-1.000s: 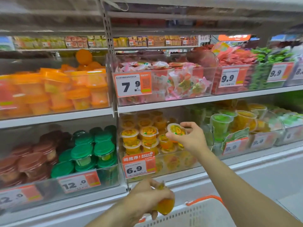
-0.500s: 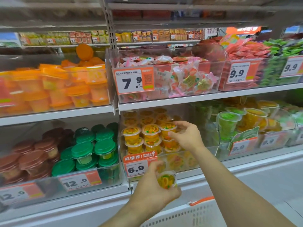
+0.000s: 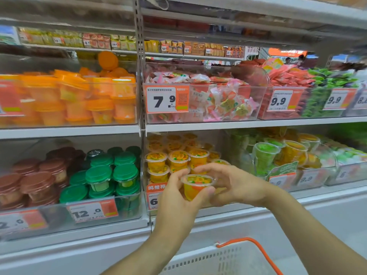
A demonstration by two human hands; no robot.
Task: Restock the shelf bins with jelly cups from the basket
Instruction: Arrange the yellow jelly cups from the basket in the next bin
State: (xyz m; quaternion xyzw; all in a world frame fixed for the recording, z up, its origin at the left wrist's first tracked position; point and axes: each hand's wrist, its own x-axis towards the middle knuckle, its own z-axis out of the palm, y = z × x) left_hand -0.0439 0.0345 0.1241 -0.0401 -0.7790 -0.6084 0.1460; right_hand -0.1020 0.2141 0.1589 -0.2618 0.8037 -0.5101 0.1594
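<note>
Jelly cup (image 3: 196,186) upright, lid up — both hands' fingers (image 3: 178,180) pinching it.

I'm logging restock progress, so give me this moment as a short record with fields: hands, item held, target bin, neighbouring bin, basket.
left hand: grips the orange jelly cup from the left
right hand: fingers curled at the cup's right side
target bin: orange jelly cups stacked, behind the hands
neighbouring bin: green-lidded cups, tag 12.0
basket: white, orange handle, below the hands
</note>
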